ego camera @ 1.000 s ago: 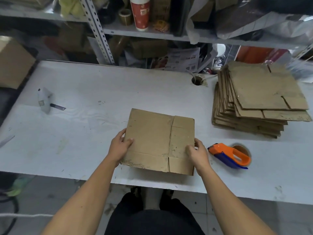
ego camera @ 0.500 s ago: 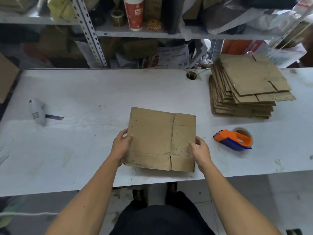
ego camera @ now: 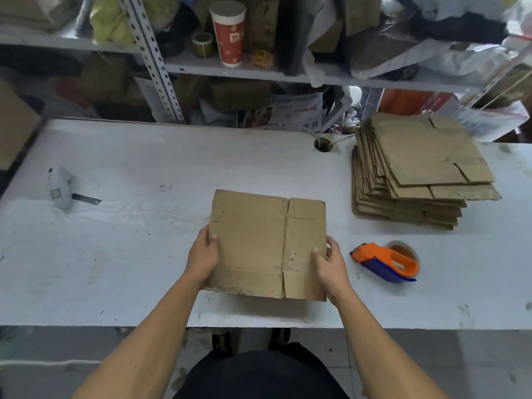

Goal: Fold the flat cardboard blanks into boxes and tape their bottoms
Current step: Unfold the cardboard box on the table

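— Far left of the white table (ego camera: 144,254)?
— A utility knife (ego camera: 62,190), grey handle, blade out and pointing right. Well apart from everything else.

— And at the middle?
— One flat cardboard blank (ego camera: 259,243), lying near the front edge of the table, creases and flap slits facing up. Still flat, not folded into a box.

— Held?
— Yes, at both side edges. Left hand (ego camera: 203,256) on the left edge, thumb on top, fingers (ego camera: 205,236) curled round the rim, grasping the blank. Right hand (ego camera: 331,264) on the right edge, thumb likewise on top, fingers wrapped over the edge, also grasping the blank.

— Lifted or resting?
— Hard to tell; a shadow under the near edge, nothing more certain.

— Right of the hands?
— A tape dispenser (ego camera: 384,263), orange and blue, lying on its side just beside the right hand, not touching it. Roll of brown tape at its far end.

— Farther right?
— A stack of flat blanks (ego camera: 417,168), at the back right of the table, sheets fanned slightly out of line. Between stack and table middle, a round cable hole (ego camera: 323,144) in the tabletop.

— Behind?
— Metal shelves (ego camera: 230,69), crowded; a red paper cup (ego camera: 229,33) upright on one, a small tape roll (ego camera: 202,44) just left of it.
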